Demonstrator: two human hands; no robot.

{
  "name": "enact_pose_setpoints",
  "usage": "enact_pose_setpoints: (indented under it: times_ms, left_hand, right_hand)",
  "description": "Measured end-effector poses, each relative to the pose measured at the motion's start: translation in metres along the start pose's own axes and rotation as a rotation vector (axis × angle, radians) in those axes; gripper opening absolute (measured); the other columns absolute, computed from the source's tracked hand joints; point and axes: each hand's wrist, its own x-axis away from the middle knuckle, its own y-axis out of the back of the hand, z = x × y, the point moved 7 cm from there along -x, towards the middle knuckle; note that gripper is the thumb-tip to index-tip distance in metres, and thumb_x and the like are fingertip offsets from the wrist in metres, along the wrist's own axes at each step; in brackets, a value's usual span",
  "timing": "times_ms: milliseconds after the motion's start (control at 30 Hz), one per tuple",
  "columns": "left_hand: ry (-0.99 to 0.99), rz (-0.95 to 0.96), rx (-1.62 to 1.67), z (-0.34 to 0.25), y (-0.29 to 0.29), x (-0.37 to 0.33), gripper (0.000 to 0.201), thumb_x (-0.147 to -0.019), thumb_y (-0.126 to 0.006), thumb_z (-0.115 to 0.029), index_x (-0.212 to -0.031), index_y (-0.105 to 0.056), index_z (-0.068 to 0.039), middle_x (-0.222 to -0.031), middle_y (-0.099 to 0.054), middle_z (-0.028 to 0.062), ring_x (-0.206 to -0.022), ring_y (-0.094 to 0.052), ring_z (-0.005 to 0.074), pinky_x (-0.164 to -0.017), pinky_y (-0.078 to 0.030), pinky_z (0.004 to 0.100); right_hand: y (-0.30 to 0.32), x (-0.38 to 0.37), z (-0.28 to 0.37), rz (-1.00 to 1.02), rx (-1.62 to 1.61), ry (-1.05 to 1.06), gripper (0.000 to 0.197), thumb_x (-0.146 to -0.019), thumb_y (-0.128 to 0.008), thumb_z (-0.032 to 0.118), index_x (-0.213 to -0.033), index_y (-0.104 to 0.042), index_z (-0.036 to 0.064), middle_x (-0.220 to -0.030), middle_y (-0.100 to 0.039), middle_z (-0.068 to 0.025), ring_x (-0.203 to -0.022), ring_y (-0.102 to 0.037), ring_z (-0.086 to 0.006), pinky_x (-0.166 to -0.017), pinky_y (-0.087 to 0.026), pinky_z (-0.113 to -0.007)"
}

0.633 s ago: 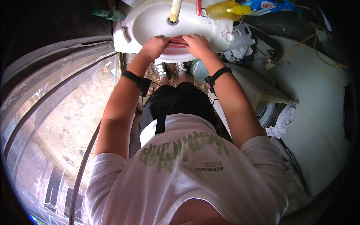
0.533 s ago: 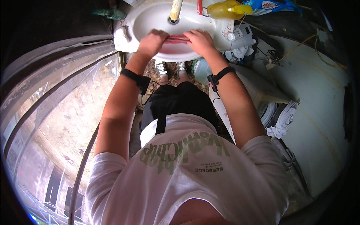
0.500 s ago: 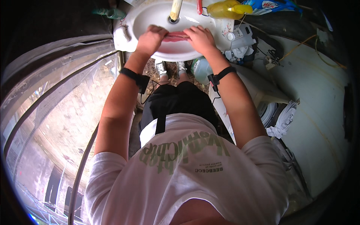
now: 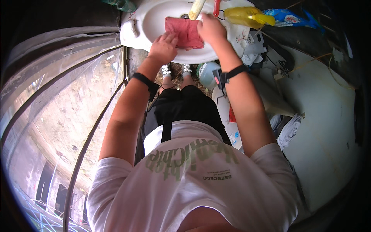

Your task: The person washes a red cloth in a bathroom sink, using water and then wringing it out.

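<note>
Over the basin of a white sink [image 4: 150, 23] hangs a pinkish-red cloth [image 4: 185, 33], spread out into a rough square. My left hand [image 4: 164, 48] grips the cloth at its near left corner, fingers bent over the edge. At the far right side, my right hand [image 4: 212, 29] holds the cloth's edge in curled fingers, its fingertips partly hidden. A pale stick-like handle or spout [image 4: 196, 9] reaches over the drain, just beyond the cloth and close to my right hand.
Right of the sink lie a red-handled item [image 4: 216, 7], a yellow bottle [image 4: 245, 17] and a blue packet [image 4: 295, 19]. White soap or a similar lump [image 4: 130, 28] rests on the left rim. Below stands a pale blue container [image 4: 208, 73]. A green bottle [image 4: 125, 5] is far left.
The cloth, earlier gathered in a narrow strip between both hands, is now opened out flat. My right hand has moved farther away, my left hand slightly nearer and to the right.
</note>
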Motion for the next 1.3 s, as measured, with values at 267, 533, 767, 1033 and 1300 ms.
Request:
enact_pose_setpoints:
  times_ms: [267,533,767,1033,1300]
  left_hand:
    - [0.010,0.036,0.034,-0.015,-0.043,0.007,0.062,-0.106,-0.050,-0.051,-0.151,-0.057,-0.010,-0.162,-0.053,0.0086,-0.152,-0.045,0.0272,-0.125,-0.035,0.0471]
    - [0.043,-0.028,0.011,-0.015,-0.045,0.017,0.062,-0.108,-0.046,-0.052,-0.152,-0.058,-0.011,-0.162,-0.053,0.0065,-0.153,-0.044,0.0243,-0.126,-0.032,0.0456]
    - [0.036,-0.040,-0.007,-0.017,-0.043,0.016,0.062,-0.108,-0.044,-0.053,-0.151,-0.060,-0.011,-0.161,-0.054,0.0058,-0.153,-0.044,0.0229,-0.124,-0.032,0.0451]
    - [0.045,-0.073,-0.022,-0.017,-0.044,0.016,0.058,-0.106,-0.050,-0.050,-0.149,-0.061,-0.013,-0.159,-0.057,0.0042,-0.151,-0.046,0.0221,-0.121,-0.036,0.0449]
    - [0.061,-0.143,0.017,-0.020,-0.041,0.014,0.058,-0.103,-0.050,-0.049,-0.142,-0.065,-0.009,-0.155,-0.060,0.0083,-0.148,-0.050,0.0255,-0.118,-0.036,0.0486]
  right_hand:
    - [0.046,-0.124,0.011,-0.136,-0.209,-0.075,0.043,-0.099,-0.058,0.038,-0.130,-0.062,0.0078,-0.124,-0.069,-0.0239,-0.118,-0.067,-0.0417,-0.100,-0.055,-0.051]
    - [0.038,-0.143,0.002,-0.160,-0.324,0.007,0.034,-0.101,-0.059,0.035,-0.122,-0.061,0.0089,-0.117,-0.071,-0.0238,-0.113,-0.069,-0.0422,-0.098,-0.055,-0.050]
    - [0.040,-0.142,-0.003,-0.164,-0.368,0.018,0.027,-0.102,-0.059,0.033,-0.116,-0.061,0.0097,-0.112,-0.072,-0.0237,-0.109,-0.070,-0.0426,-0.096,-0.055,-0.049]
    - [0.056,-0.129,0.012,-0.159,-0.461,0.067,0.017,-0.102,-0.063,0.027,-0.107,-0.059,0.0112,-0.100,-0.070,-0.0213,-0.103,-0.069,-0.0402,-0.094,-0.055,-0.047]
    - [0.060,-0.123,0.026,-0.144,-0.107,0.307,0.039,-0.100,-0.066,0.033,-0.127,-0.056,0.0077,-0.122,-0.061,-0.0213,-0.114,-0.064,-0.0384,-0.103,-0.051,-0.041]
